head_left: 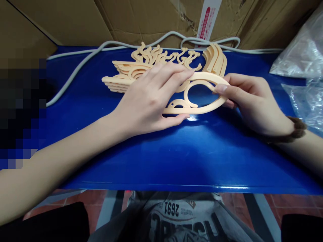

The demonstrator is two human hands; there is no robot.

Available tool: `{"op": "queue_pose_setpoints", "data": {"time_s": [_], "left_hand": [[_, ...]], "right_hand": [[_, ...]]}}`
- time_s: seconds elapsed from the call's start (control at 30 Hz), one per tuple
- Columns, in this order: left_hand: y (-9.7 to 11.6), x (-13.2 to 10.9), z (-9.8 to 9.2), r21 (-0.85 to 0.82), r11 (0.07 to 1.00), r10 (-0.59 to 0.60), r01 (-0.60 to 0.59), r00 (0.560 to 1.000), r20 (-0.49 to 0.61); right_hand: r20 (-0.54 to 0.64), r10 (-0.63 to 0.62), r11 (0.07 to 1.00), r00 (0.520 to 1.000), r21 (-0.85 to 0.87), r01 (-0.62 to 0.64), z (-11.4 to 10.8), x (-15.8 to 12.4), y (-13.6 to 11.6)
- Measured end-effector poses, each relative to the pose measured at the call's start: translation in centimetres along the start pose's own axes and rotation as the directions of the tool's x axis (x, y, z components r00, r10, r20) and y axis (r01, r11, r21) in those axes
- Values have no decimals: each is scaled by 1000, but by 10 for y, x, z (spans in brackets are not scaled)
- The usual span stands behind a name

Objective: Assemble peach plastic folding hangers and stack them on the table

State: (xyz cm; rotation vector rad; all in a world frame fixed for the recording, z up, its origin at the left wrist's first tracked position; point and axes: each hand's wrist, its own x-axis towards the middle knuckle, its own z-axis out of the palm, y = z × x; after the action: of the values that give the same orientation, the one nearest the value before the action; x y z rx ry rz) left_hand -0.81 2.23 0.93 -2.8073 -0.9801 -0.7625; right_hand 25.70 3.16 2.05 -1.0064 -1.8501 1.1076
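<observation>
A cream plastic hanger frame, a curved outline with an oval loop and a small arch inside, is held level above the table. My left hand lies across its left part, fingers over the upper edge and thumb along the lower edge, hiding that end. Its rounded right end is pinched between thumb and fingers of my right hand. Behind my left hand lies a stack of similar hanger frames, partly covered by the hand. Farther back are several loose S-shaped hooks and a row of curved arm pieces.
The blue tabletop ends at a front edge near my lap. A grey-white cable runs along the back, before cardboard boxes. Clear plastic bags lie at the right.
</observation>
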Motion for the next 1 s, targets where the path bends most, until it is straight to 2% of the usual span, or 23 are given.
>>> {"op": "queue_pose_setpoints", "data": {"time_s": [0.07,0.2,0.4,0.57,0.67,0.77,0.8,0.87,0.97,1.0], "left_hand": [[0,0,1,1,1000,9,-9,1000,-6],[-1,0,1,-13,1000,11,-11,1000,-9],[1,1,-2,-52,998,-17,20,998,55],[1,1,-3,10,1000,5,-6,999,40],[-3,2,-9,68,996,63,-62,998,-9],[-14,7,-25,110,991,86,-81,996,-40],[-19,8,-32,123,989,91,-84,995,-48],[-32,10,-47,151,980,136,-130,990,-31],[-59,4,-65,93,996,-10,5,999,53],[-70,0,-68,27,995,-97,96,995,27]], "right_hand": [[-1,29,997,1000,66,-29,1,1,1],[9,38,996,999,85,-39,3,1,2],[11,36,997,999,70,-36,2,1,0],[18,32,998,999,51,-33,2,1,1],[18,16,995,1000,102,-18,2,3,4],[30,21,984,999,176,-26,1,5,6],[26,18,988,1000,151,-22,0,5,6],[7,-30,1000,1000,-8,30,0,4,6],[74,-160,923,984,-342,175,-2,1,6],[122,-201,872,972,-429,234,-2,1,6]]}}
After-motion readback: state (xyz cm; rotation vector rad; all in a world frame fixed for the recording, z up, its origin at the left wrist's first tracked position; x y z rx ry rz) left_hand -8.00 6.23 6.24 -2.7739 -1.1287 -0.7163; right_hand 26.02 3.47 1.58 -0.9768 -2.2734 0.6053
